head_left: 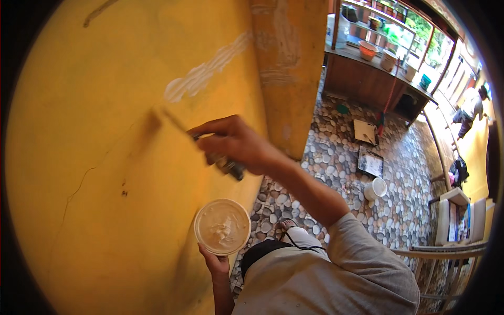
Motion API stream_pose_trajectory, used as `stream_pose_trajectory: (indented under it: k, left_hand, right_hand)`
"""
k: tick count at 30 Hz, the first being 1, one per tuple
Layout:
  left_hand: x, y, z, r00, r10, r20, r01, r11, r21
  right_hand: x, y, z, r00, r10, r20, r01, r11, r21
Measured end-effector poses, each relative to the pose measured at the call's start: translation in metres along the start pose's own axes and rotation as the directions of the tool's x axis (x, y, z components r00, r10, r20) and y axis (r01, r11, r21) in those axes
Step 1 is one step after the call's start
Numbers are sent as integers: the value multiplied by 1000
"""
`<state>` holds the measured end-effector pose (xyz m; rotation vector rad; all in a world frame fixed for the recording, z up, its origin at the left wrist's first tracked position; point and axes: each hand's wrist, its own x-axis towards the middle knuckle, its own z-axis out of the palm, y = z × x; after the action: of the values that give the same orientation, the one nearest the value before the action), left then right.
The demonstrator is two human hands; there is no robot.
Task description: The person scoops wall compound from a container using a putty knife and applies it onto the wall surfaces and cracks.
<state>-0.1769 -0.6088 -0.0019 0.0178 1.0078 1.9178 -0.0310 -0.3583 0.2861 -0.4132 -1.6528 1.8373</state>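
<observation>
My right hand [233, 144] is closed round the handle of a putty knife [177, 122], its blade close to the yellow wall [105, 173]. Motion blurs the blade, so I cannot tell if it touches. Just above the blade, a pale streak of filler [207, 68] slants up toward the corner. A thin crack [81, 184] runs down the wall to the left. Lower down, my left hand [215, 261] grips a round tub [222, 227] from below. Whitish paste with a rough, scraped surface lies inside it.
Pebble-patterned floor [331, 184] spreads to the right, with two paint trays [370, 161] and a white bucket [375, 189] on it. A wooden counter [357, 76] holds several pots. A chair [457, 252] stands at lower right. Another person [471, 110] is at far right.
</observation>
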Motion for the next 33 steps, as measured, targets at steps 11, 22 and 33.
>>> stream_pose_trajectory:
  k: [11,22,33]
  left_hand:
    - [-9,-2,17,1000,27,-12,-27,1000,-5]
    - [-14,-20,56,986,141,-84,-137,989,58]
    - [-15,-51,118,901,370,-227,-226,846,483]
  right_hand:
    - [71,76,-197,926,129,-353,-78,985,157]
    - [185,82,-325,909,106,-402,-95,994,48]
    - [238,83,-348,915,124,-384,-133,991,3]
